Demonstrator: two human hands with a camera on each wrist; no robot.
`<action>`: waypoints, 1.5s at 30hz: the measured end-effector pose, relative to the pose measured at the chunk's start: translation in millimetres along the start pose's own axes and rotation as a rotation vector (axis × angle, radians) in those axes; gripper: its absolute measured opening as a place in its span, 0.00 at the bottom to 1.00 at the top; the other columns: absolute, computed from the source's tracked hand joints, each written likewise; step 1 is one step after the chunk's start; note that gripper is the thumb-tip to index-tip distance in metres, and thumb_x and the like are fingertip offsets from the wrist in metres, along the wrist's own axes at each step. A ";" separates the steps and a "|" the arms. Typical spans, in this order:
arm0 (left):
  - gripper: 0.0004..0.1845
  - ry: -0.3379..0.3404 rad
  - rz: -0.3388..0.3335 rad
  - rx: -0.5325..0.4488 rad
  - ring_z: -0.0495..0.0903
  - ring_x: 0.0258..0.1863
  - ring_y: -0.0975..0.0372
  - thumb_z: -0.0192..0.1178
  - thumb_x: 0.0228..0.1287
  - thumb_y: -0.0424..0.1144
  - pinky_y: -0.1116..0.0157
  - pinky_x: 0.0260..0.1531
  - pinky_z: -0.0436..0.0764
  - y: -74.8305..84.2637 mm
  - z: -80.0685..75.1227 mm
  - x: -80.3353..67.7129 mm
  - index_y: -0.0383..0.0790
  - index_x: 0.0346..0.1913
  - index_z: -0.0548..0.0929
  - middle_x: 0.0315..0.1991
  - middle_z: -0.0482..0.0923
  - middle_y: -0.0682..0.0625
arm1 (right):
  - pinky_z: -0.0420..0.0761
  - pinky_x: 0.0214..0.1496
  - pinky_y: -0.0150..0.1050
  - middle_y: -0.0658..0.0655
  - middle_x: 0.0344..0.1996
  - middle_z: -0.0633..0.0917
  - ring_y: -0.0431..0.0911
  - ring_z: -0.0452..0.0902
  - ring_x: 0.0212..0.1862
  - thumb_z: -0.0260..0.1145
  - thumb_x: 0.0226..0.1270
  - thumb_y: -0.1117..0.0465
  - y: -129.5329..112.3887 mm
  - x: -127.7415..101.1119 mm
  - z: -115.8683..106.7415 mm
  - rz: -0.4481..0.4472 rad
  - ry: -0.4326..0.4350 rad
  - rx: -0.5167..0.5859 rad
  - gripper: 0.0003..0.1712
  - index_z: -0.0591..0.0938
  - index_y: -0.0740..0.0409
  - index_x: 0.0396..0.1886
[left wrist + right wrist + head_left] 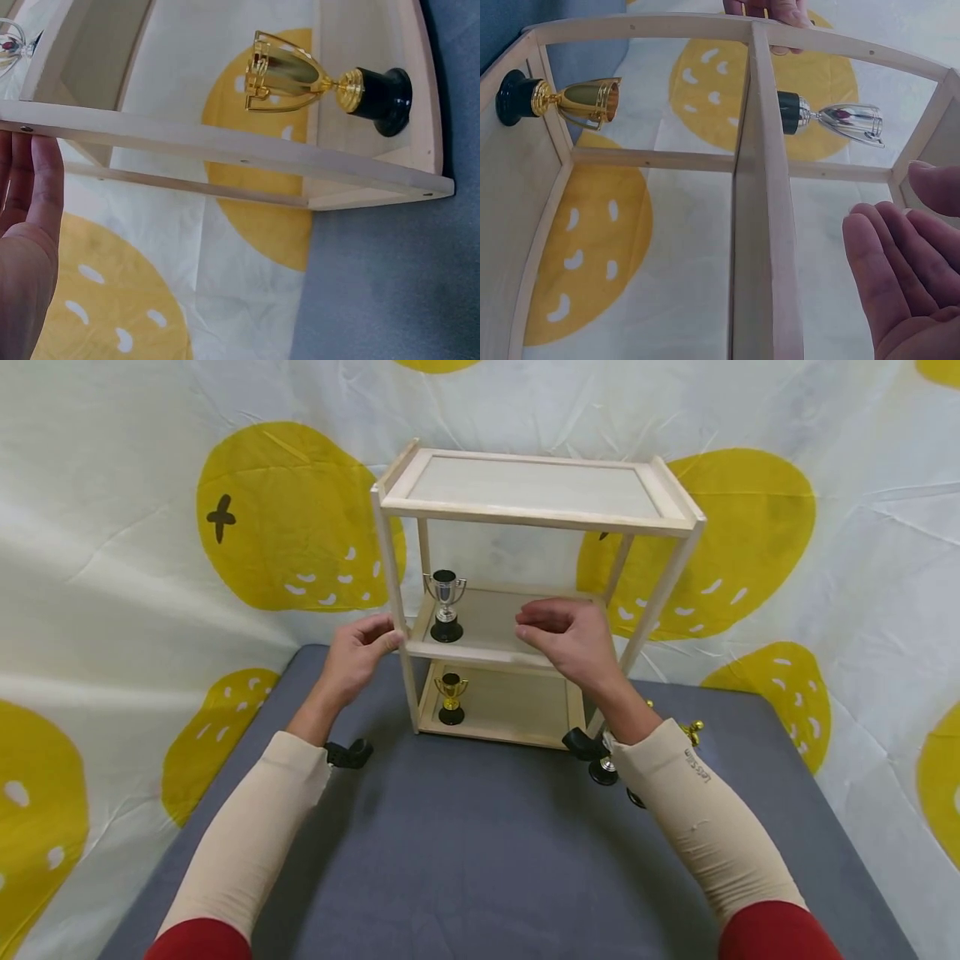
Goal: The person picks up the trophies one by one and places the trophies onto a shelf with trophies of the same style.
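Observation:
A three-tier wooden shelf (487, 653) stands in front of me. My left hand (354, 658) pinches its left front post, fingers and thumb at middle-tier height; in the right wrist view, fingertips show on both sides of the post. A silver trophy cup (446, 602) stands upright at the left end of the middle tier. Below it, a gold trophy cup (451, 697) is upright on the bottom tier. My right hand (572, 639) hovers in front of the middle tier's right half, fingers slightly bent, thumb apart, holding nothing.
Beside the shelf's right foot, more trophies stand on the grey table (465, 852), mostly hidden by my right forearm; a black base (603, 772) and a gold part (693, 732) show. A white cloth with yellow shapes (300, 518) hangs behind.

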State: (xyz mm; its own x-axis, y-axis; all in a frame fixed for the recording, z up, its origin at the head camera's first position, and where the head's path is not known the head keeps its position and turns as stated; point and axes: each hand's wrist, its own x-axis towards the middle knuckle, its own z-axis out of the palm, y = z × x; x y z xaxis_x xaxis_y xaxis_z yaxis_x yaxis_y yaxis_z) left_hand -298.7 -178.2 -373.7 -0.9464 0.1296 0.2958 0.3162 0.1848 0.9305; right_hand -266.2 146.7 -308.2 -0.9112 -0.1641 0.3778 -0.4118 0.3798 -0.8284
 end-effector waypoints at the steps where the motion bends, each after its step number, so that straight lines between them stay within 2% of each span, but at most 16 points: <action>1: 0.20 0.000 -0.001 0.003 0.82 0.45 0.70 0.63 0.75 0.38 0.72 0.49 0.82 0.1 -0.3 0.0 0.27 0.62 0.82 0.43 0.84 0.66 | 0.85 0.47 0.25 0.65 0.48 0.91 0.33 0.88 0.42 0.75 0.67 0.61 0.0 -0.6 -0.4 -0.006 0.000 0.000 0.19 0.88 0.66 0.54; 10: 0.21 -0.007 -0.006 -0.006 0.81 0.46 0.70 0.63 0.75 0.37 0.75 0.48 0.81 1.2 0.1 0.6 0.26 0.64 0.81 0.43 0.83 0.68 | 0.85 0.47 0.26 0.69 0.48 0.90 0.31 0.87 0.40 0.76 0.65 0.65 0.8 -4.5 -3.4 -0.014 0.011 0.068 0.19 0.88 0.67 0.54; 19: 0.20 -0.001 0.002 0.003 0.82 0.46 0.70 0.63 0.75 0.36 0.74 0.48 0.81 1.1 0.0 0.5 0.27 0.63 0.82 0.42 0.84 0.67 | 0.86 0.47 0.26 0.72 0.49 0.89 0.32 0.87 0.41 0.75 0.66 0.66 -1.1 -12.2 -12.0 -0.016 0.005 0.090 0.19 0.87 0.69 0.54; 22: 0.20 -0.002 0.003 0.006 0.82 0.46 0.70 0.63 0.75 0.36 0.74 0.48 0.81 1.3 0.3 0.3 0.27 0.63 0.82 0.44 0.85 0.62 | 0.86 0.48 0.27 0.67 0.48 0.90 0.34 0.88 0.42 0.75 0.66 0.66 -1.5 -16.8 -16.8 0.006 -0.005 0.105 0.19 0.86 0.70 0.54; 28: 0.20 0.006 0.010 0.008 0.83 0.46 0.70 0.63 0.75 0.37 0.74 0.49 0.82 1.4 0.4 0.3 0.29 0.63 0.83 0.51 0.86 0.47 | 0.86 0.47 0.27 0.45 0.40 0.92 0.34 0.89 0.42 0.76 0.65 0.65 -4.6 -27.6 -27.4 0.003 -0.001 0.112 0.21 0.86 0.71 0.54; 30: 0.20 0.005 0.010 0.009 0.83 0.46 0.69 0.64 0.75 0.37 0.74 0.49 0.82 1.5 -0.1 0.5 0.29 0.63 0.83 0.51 0.86 0.49 | 0.86 0.46 0.27 0.41 0.39 0.91 0.34 0.89 0.41 0.77 0.65 0.65 -5.0 -30.9 -30.9 -0.007 0.001 0.107 0.20 0.86 0.71 0.53; 37: 0.20 0.007 -0.007 0.018 0.82 0.45 0.69 0.63 0.76 0.38 0.75 0.48 0.81 2.1 -1.3 -0.3 0.28 0.62 0.82 0.42 0.84 0.66 | 0.87 0.45 0.27 0.39 0.38 0.91 0.35 0.89 0.40 0.76 0.65 0.66 -4.5 -43.3 -42.0 -0.024 -0.001 0.086 0.17 0.88 0.69 0.51; 45: 0.20 0.008 -0.003 0.017 0.82 0.45 0.69 0.64 0.75 0.38 0.76 0.48 0.82 3.0 -1.2 -0.4 0.29 0.62 0.83 0.43 0.85 0.63 | 0.86 0.47 0.27 0.37 0.40 0.91 0.35 0.89 0.42 0.75 0.67 0.65 -1.9 -61.4 -61.5 0.008 0.004 0.038 0.17 0.87 0.67 0.53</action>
State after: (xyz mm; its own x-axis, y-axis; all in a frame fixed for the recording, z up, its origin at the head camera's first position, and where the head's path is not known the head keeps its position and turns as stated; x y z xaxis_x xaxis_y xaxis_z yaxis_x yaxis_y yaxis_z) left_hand -297.5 -178.9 -370.8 -0.9477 0.1214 0.2952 0.3148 0.2018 0.9275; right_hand -208.9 212.0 -304.3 -0.9147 -0.1575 0.3722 -0.4041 0.3464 -0.8466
